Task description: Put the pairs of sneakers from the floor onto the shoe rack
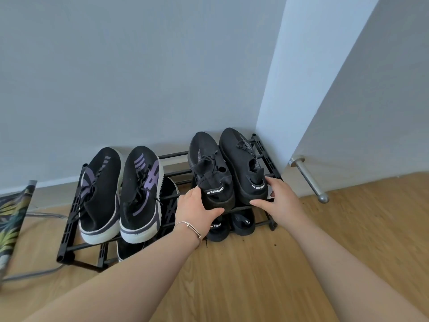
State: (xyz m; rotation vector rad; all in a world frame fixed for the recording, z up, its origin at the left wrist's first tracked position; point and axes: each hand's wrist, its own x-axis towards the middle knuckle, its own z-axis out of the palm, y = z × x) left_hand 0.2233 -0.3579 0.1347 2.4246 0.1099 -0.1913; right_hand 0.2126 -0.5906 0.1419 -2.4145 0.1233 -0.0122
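Observation:
A black metal shoe rack [69,219] stands on the wood floor against the wall. On its top shelf at the left sits a pair of black sneakers with purple stripes and white soles [120,194]. At the right of the top shelf lies an all-black knit pair, toes to the wall. My left hand [197,211] grips the heel of the left black sneaker [209,168]. My right hand [278,198] holds the heel of the right black sneaker [241,159]. On the lower shelf more black sneakers [229,225] show, partly hidden.
A white door [348,89] stands at the right, with a metal door stopper [308,177] sticking out near the rack's right end. A patterned object [11,219] and grey cables [34,273] lie at the left. Bare wood floor [255,275] spreads in front of the rack.

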